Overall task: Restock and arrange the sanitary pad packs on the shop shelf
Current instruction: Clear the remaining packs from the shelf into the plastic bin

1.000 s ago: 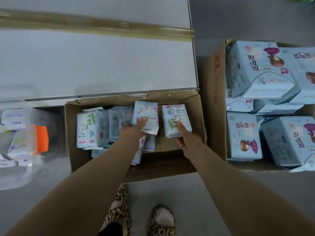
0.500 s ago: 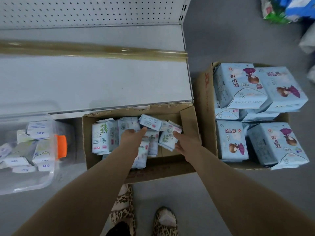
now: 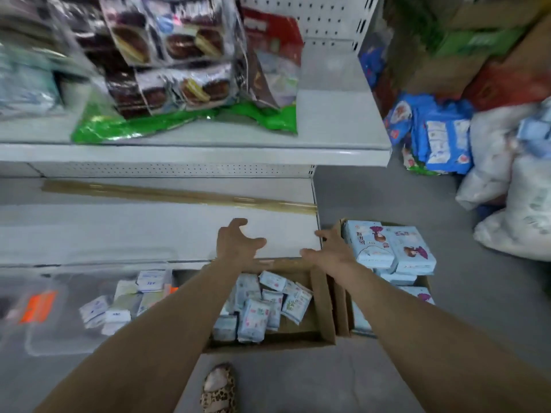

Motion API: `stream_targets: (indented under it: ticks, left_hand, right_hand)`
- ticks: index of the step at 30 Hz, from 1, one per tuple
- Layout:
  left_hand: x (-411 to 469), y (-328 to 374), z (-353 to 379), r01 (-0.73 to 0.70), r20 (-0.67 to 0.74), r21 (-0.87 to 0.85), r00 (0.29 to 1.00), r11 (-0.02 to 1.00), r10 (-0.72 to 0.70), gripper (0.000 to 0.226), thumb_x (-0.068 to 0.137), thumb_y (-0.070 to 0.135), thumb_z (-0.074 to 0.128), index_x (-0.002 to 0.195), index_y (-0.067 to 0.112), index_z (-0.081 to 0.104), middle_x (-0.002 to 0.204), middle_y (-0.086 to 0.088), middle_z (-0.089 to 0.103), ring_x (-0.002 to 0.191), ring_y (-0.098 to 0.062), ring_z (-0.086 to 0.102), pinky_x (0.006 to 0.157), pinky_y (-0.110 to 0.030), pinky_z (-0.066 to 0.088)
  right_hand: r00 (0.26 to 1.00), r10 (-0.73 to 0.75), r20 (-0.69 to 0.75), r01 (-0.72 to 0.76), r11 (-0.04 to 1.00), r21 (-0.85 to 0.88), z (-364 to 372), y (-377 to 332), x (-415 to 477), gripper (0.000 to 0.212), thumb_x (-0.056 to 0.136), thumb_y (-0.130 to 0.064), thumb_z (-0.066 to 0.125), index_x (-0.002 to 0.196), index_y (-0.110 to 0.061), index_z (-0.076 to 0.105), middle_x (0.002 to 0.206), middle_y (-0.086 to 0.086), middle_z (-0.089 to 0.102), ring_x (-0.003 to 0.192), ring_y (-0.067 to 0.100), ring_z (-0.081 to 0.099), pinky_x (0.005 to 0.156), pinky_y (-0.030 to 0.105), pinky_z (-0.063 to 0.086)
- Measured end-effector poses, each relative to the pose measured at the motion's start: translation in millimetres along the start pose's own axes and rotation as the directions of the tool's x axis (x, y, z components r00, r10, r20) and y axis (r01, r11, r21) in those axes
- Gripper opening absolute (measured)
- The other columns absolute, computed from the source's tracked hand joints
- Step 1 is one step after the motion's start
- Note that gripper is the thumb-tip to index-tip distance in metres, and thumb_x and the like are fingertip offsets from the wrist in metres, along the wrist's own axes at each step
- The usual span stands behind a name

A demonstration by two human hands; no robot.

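Cardboard box holds pad packs — left hand and right hand reach over the shelf, each grip spread, empty.

Pale blue packs; brown box; leopard-print shoe.

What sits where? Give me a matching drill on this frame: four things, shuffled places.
Things:
1. small pad packs
2. large blue pad packs
3. chocolate pie bags
4. left hand

Places:
A. on the upper shelf
B. in the right cardboard box
C. at the lower shelf, holding nothing
D. in the middle cardboard box

Pairs: 1-D, 2-B, 3-A, 4-C
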State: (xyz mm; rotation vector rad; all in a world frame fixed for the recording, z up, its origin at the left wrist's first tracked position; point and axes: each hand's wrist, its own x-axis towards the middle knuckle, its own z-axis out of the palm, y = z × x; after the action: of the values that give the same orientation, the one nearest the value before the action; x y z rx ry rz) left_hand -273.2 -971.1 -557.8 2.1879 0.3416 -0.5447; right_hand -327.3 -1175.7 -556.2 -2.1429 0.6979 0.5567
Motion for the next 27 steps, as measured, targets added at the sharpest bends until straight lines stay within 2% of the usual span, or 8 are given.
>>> stream_targets:
  ticks: [2,5,8,10,13,16,22,27]
  left_hand:
    - [-30.8,28.0,-40.9,-0.089,-0.044,0.046,0.995,0.995,0.091,0.069,0.082,0.029,0.079,0.142,0.022,0.048,0.139,-0.012,0.046,0.093,-0.024,0.06,0.079,-0.026,0.043]
    - [-75.5,61.7,-105.0,-0.198,-0.105,0.118,0.972,0.973,0.211,0.07,0.081,0.026,0.079,0.143,0.025,0.047,0.143,-0.01,0.043,0.107,-0.026,0.058,0.078,-0.029,0.045]
    - [-116.6,87.1,-175.6,-0.258,-0.189,0.216,0.935,0.942,0.299,0.072,0.079,0.027,0.08,0.144,0.025,0.048,0.143,-0.012,0.042,0.126,-0.031,0.048,0.095,-0.036,0.046]
    - [-139.7,98.3,-225.0,-0.285,-0.252,0.287,0.899,0.915,0.359,0.076,0.076,0.029,0.082,0.144,0.025,0.048,0.144,-0.012,0.044,0.129,-0.032,0.046,0.104,-0.041,0.044]
    - [-172.8,105.4,-299.8,-0.291,-0.325,0.377,0.848,0.88,0.419,0.076,0.076,0.031,0.082,0.143,0.027,0.048,0.146,-0.012,0.043,0.131,-0.034,0.045,0.104,-0.046,0.045]
    - [-205.6,101.8,-371.4,-0.286,-0.39,0.441,0.793,0.851,0.468,0.074,0.077,0.036,0.081,0.143,0.03,0.048,0.144,-0.012,0.044,0.129,-0.035,0.045,0.106,-0.045,0.043]
    - [-277.3,88.2,-503.4,-0.253,-0.482,0.5,0.713,0.828,0.509,0.07,0.085,0.043,0.071,0.146,0.027,0.043,0.149,-0.013,0.038,0.131,-0.039,0.041,0.106,-0.048,0.042]
    - [-318.6,76.1,-589.1,-0.229,-0.55,0.53,0.639,0.816,0.537,0.069,0.089,0.051,0.064,0.149,0.029,0.038,0.153,-0.012,0.036,0.136,-0.037,0.036,0.106,-0.051,0.042]
  right_hand:
    - [0.994,-0.103,0.025,0.104,0.991,-0.084,-26.2,-37.8,-36.2,0.076,0.083,-0.04,0.08,0.147,-0.029,0.042,0.153,0.005,0.043,0.135,0.024,0.046,0.111,0.034,0.04]
    - [0.967,-0.242,0.077,0.254,0.941,-0.224,-61.3,-96.9,-90.7,0.077,0.084,-0.039,0.08,0.149,-0.03,0.04,0.153,0.008,0.039,0.136,0.026,0.045,0.102,0.029,0.041]
    - [0.929,-0.363,0.074,0.366,0.868,-0.336,-86.2,-159.6,-144.7,0.076,0.084,-0.036,0.08,0.149,-0.03,0.041,0.151,0.01,0.04,0.134,0.028,0.047,0.099,0.029,0.042]
    - [0.894,-0.446,0.051,0.428,0.814,-0.392,-95.2,-202.3,-180.4,0.079,0.082,-0.037,0.081,0.15,-0.028,0.042,0.15,0.011,0.043,0.134,0.027,0.048,0.101,0.029,0.041]
    - [0.841,-0.541,0.025,0.499,0.755,-0.426,-96.8,-263.1,-233.2,0.083,0.082,-0.038,0.082,0.153,-0.027,0.04,0.154,0.01,0.041,0.136,0.028,0.046,0.105,0.033,0.041]
    - [0.774,-0.633,-0.008,0.561,0.693,-0.453,-85.2,-322.1,-286.5,0.081,0.083,-0.036,0.082,0.151,-0.029,0.041,0.155,0.01,0.04,0.134,0.03,0.048,0.102,0.032,0.042]
    - [0.645,-0.763,-0.047,0.663,0.589,-0.463,-37.9,-425.2,-395.9,0.075,0.085,-0.049,0.075,0.15,-0.03,0.042,0.154,0.008,0.041,0.137,0.03,0.045,0.113,0.039,0.039]
    - [0.546,-0.834,-0.082,0.714,0.514,-0.476,-13.9,-485.2,-459.2,0.068,0.091,-0.047,0.069,0.149,-0.025,0.042,0.149,0.012,0.042,0.131,0.032,0.048,0.106,0.039,0.043]
